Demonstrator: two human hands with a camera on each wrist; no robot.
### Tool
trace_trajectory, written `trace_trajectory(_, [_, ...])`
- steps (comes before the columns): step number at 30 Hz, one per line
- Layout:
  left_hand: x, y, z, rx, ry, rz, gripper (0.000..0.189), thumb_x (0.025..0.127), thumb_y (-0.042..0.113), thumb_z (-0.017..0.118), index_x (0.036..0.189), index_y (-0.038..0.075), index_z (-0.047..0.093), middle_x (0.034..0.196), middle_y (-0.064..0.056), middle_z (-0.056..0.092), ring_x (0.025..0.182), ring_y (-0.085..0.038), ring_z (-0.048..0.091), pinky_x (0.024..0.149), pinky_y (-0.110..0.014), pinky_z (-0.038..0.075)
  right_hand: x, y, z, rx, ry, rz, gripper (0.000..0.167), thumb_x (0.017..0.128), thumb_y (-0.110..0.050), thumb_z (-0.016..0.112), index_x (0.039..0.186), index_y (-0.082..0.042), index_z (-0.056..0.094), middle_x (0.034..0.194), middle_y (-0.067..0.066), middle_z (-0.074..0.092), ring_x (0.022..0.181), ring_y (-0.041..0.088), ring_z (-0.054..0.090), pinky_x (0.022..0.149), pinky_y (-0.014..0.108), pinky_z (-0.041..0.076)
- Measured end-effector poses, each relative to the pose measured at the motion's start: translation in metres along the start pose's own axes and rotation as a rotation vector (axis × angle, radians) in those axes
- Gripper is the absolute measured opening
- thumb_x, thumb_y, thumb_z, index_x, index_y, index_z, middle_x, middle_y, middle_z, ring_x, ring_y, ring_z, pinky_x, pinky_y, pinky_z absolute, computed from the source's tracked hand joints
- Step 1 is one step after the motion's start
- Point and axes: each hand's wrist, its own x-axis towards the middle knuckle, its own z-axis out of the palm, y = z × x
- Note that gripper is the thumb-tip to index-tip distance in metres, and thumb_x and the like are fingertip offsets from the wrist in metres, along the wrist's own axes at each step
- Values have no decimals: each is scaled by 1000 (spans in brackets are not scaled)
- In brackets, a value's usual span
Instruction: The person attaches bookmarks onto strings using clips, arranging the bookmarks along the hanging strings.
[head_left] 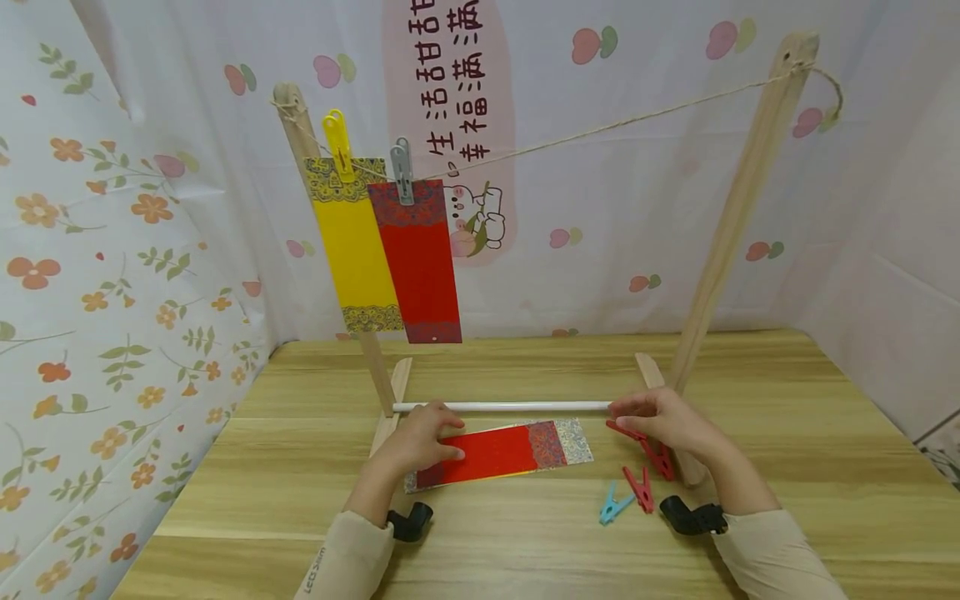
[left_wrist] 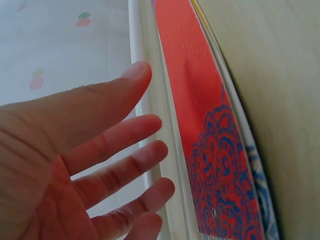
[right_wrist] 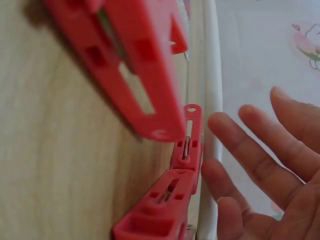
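Observation:
My left hand [head_left: 420, 437] is over the left part of a stack of long cards, a red card [head_left: 495, 450] with a patterned border on top. In the left wrist view the fingers are spread beside the red card [left_wrist: 187, 75], apart from it. My right hand [head_left: 667, 425] is just above red clothespins [head_left: 628, 430] at the right. The right wrist view has its fingers [right_wrist: 260, 165] loosely extended beside the red clothespins [right_wrist: 186, 145], gripping nothing. Closer to me lie another red clothespin [head_left: 639, 490] and a light blue clothespin [head_left: 612, 505].
Twine [head_left: 585, 133] runs between a left wooden post [head_left: 377, 371] and a right wooden post [head_left: 738, 208]. From it hang a yellow card [head_left: 356, 254] by a yellow clothespin [head_left: 340, 148] and a red card [head_left: 422, 267] by a grey clothespin [head_left: 402, 171]. A white rod [head_left: 517, 407] joins the posts low down.

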Motion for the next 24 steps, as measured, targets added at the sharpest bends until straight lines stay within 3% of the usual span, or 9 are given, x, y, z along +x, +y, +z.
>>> trace_trajectory(5, [-2, 1, -1, -10, -31, -31, 37, 77, 11, 84, 110, 0, 72, 109, -11, 62, 102, -29, 54, 91, -45, 47, 0, 0, 2, -35, -25, -20, 30, 96, -10, 64, 117, 12, 65, 108, 22, 73, 96, 17, 66, 74, 20, 53])
trace_trajectory(16, [-4, 2, 1, 6, -103, -20, 40, 75, 12, 86, 111, 6, 71, 110, -10, 60, 106, -27, 50, 90, -47, 47, -1, 2, 6, -146, -42, -61, 25, 89, 0, 67, 112, 11, 69, 107, 22, 73, 97, 24, 68, 75, 19, 52])
trace_trajectory(24, [-6, 3, 1, 41, -147, -56, 54, 69, 16, 90, 117, 12, 65, 118, -10, 57, 113, -30, 47, 94, -52, 46, -1, 2, 6, -128, -104, -114, 19, 86, 6, 67, 105, 10, 70, 100, 19, 73, 86, 2, 62, 74, 19, 52])
